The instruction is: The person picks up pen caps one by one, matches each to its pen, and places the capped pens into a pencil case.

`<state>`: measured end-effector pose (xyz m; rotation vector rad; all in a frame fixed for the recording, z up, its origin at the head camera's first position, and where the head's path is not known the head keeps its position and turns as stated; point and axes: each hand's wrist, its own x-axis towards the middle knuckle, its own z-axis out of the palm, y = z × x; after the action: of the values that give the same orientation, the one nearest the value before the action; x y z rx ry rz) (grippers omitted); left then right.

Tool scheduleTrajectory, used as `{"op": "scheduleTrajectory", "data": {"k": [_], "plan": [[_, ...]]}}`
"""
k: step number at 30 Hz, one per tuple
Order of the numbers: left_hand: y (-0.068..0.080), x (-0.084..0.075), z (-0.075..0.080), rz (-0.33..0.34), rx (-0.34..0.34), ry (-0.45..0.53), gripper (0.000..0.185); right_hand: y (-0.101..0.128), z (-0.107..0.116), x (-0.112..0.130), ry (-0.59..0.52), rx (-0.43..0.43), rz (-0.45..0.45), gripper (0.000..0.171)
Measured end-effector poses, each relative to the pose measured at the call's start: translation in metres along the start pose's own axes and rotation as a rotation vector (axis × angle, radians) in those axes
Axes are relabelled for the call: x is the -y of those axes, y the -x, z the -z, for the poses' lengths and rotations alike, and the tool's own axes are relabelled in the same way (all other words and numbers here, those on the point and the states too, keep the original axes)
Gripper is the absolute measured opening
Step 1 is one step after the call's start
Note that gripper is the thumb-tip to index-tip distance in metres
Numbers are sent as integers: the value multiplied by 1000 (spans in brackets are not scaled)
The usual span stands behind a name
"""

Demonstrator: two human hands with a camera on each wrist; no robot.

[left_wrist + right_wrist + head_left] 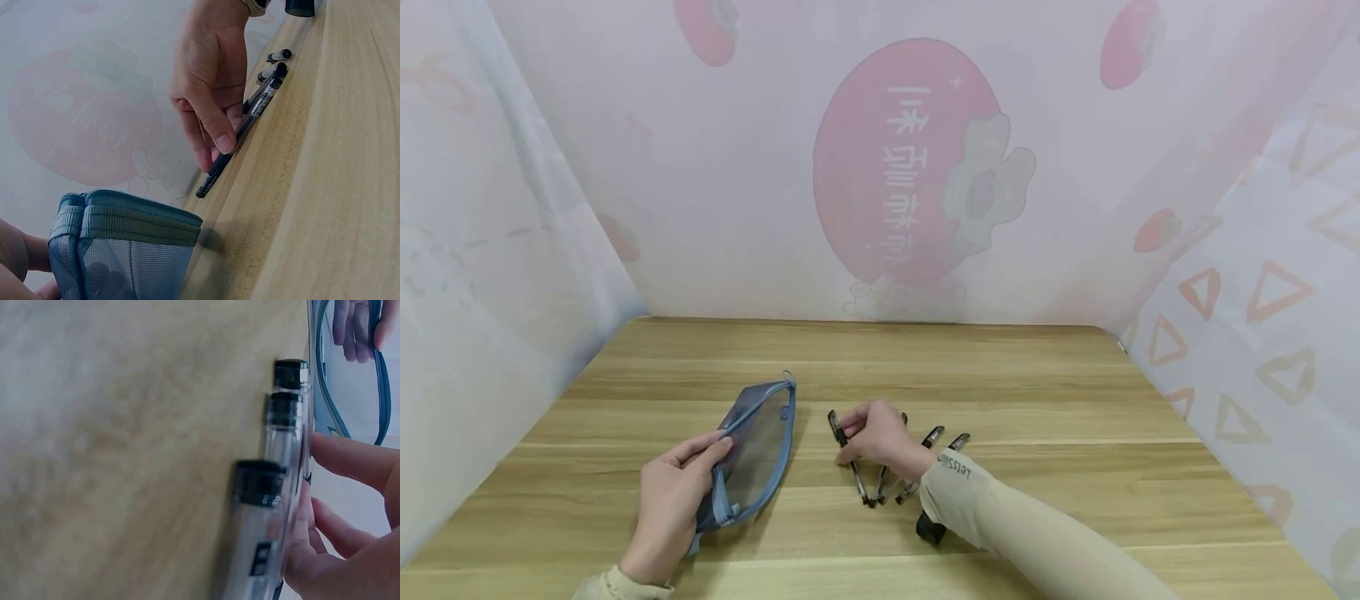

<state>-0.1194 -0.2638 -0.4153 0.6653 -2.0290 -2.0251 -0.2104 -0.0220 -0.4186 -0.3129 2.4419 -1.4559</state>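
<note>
My left hand grips one edge of a blue zippered mesh pouch, fingers and thumb pinching its side. The pouch is unzipped and its mouth gapes toward the right. To the right of it, my right hand pinches a clear pen with a black cap near the cap end. This pen is the leftmost in a fan of pens whose lower ends lie close together. Other capped pens rest on the table beside and partly under my right hand. In the right wrist view, several pen ends show up close.
The wooden table stands against a pale printed cloth backdrop with cloth sides left and right. Below the right cuff sits a black rounded object.
</note>
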Motion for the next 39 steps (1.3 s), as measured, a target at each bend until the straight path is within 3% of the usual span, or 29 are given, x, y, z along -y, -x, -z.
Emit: {"op": "scheduleTrajectory", "data": {"k": [8,16,26,39], "plan": [[0,1,1,8,-1,-1,36,-3,5,2,58,57,42,35],[0,1,1,11,-3,-12,37,-6,10,-1,6,114,59,25],[0,1,0,14,4,-12,37,-5,17,-7,-114,130,2,23],[-1,2,-1,15,-7,-13,36,-5,15,-8,-164,81,-45,21]]}}
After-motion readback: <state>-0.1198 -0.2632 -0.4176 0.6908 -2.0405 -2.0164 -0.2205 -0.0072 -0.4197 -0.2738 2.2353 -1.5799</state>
